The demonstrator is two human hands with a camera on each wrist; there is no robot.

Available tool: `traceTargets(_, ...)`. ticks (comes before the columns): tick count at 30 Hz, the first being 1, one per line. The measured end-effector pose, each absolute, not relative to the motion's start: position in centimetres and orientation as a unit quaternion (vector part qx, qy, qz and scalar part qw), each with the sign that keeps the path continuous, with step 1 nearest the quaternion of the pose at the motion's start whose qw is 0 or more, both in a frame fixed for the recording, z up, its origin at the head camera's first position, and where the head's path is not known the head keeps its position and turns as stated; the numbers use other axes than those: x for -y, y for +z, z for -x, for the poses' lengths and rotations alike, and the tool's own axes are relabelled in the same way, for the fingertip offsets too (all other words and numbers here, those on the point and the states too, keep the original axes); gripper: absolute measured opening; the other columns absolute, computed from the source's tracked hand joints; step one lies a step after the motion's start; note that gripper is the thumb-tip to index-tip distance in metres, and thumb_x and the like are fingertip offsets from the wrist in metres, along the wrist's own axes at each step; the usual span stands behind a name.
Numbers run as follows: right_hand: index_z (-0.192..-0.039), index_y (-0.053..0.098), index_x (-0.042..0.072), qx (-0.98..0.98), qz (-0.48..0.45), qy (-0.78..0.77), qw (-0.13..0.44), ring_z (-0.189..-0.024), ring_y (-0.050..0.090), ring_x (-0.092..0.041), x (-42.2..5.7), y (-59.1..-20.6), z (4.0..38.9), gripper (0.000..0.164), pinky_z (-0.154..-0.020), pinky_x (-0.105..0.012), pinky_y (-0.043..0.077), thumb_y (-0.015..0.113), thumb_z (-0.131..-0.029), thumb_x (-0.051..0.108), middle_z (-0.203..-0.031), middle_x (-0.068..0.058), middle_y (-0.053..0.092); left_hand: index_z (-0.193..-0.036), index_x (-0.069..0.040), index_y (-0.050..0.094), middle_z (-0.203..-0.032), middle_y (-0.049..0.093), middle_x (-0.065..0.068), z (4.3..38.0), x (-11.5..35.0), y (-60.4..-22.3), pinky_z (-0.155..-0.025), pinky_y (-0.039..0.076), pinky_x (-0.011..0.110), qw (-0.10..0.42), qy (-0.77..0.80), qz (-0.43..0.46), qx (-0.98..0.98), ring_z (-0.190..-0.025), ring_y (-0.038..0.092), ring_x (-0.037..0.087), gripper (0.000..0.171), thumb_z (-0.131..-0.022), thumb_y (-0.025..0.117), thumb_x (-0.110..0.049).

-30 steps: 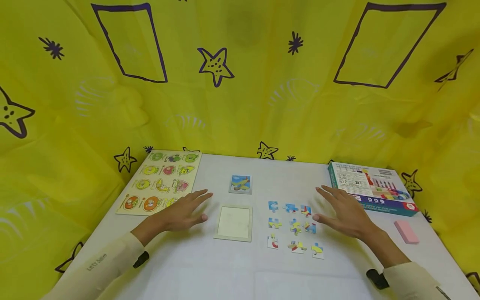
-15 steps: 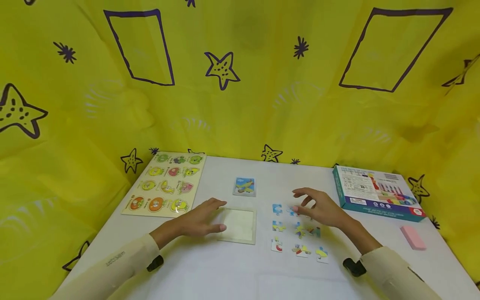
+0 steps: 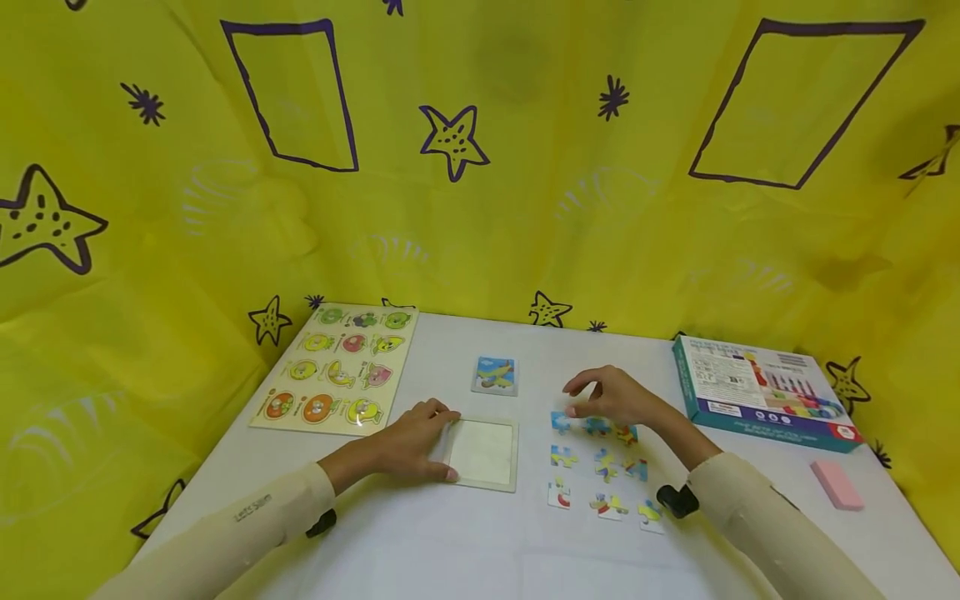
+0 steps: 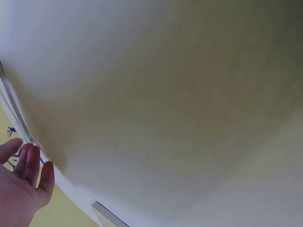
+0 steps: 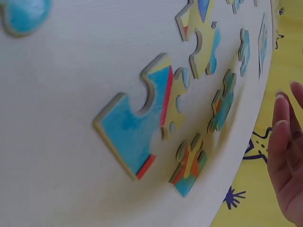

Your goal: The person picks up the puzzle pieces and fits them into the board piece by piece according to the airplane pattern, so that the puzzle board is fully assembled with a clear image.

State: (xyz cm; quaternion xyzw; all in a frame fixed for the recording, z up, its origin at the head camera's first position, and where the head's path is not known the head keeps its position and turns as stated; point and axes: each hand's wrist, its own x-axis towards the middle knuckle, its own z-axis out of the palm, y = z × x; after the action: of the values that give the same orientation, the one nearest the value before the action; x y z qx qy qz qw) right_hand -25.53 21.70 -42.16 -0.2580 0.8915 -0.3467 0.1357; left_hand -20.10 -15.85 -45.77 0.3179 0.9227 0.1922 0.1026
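From the head view, we see both hands come in: the left hand (image 3: 412, 442) has slid up to the near-white tray's (image 3: 483, 450) left rim, and the right hand (image 3: 607, 396) has swung in over the top row of puzzle pieces (image 3: 605, 464), right of the tray. We read that as a first pick being lined up, since the tray holds no piece. Neither hand grips anything we can make out; thumbs and fingers stand apart. We count nine pieces, three rows of three; one tray; one airplane picture (image 3: 495, 375) beyond it; one fruit board (image 3: 356, 360) to its left, twelve fruits on it; one box (image 3: 765, 387) and one pink block (image 3: 837, 485) far to its right.

Over to the left wrist: loose fingers, contact with the tray we can't tell.

On the right wrist, we find relaxed fingers with nothing between them; pieces overlap there, so no count.
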Motion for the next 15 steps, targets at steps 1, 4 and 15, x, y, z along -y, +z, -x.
traceTargets(1, -0.117, 0.072, 0.002, -0.891, 0.262, -0.345, 0.138, -0.069, 0.058, -0.015, -21.6, -42.2, 25.7, 0.040, -0.061, -0.026, 0.051, 0.079, -0.088, 0.028, -0.115, -0.017, 0.070, -0.147, -0.004, 0.047, -0.135, 0.051, 0.013, 20.1, 15.8, -45.8, -0.096, 0.046, 0.043, 0.101, 0.188, -0.317, -0.924, -0.117, 0.049, 0.024, 0.090, -0.079, 0.081, -0.052)
traceTargets(4, -0.114, 0.073, 0.003, -0.891, 0.260, -0.340, 0.150, -0.076, 0.059, -0.016, -21.2, -42.4, 26.1, 0.038, -0.067, -0.028, 0.052, 0.081, -0.085, 0.027, -0.115, -0.017, 0.069, -0.147, -0.004, 0.047, -0.134, 0.051, 0.012, 20.2, 15.6, -45.8, -0.095, 0.046, 0.042, 0.099, 0.184, -0.313, -0.926, -0.116, 0.048, 0.023, 0.092, -0.077, 0.083, -0.051)
traceTargets(15, -0.107, 0.075, 0.010, -0.915, 0.216, -0.287, 0.182, -0.102, 0.059, -0.022, -19.6, -43.0, 26.3, 0.035, -0.095, -0.046, 0.050, 0.087, -0.078, 0.027, -0.109, -0.005, 0.069, -0.145, 0.000, 0.048, -0.133, 0.051, 0.013, 20.0, 15.6, -45.1, -0.095, 0.047, 0.042, 0.105, 0.181, -0.314, -0.926, -0.116, 0.048, 0.024, 0.095, -0.075, 0.085, -0.052)
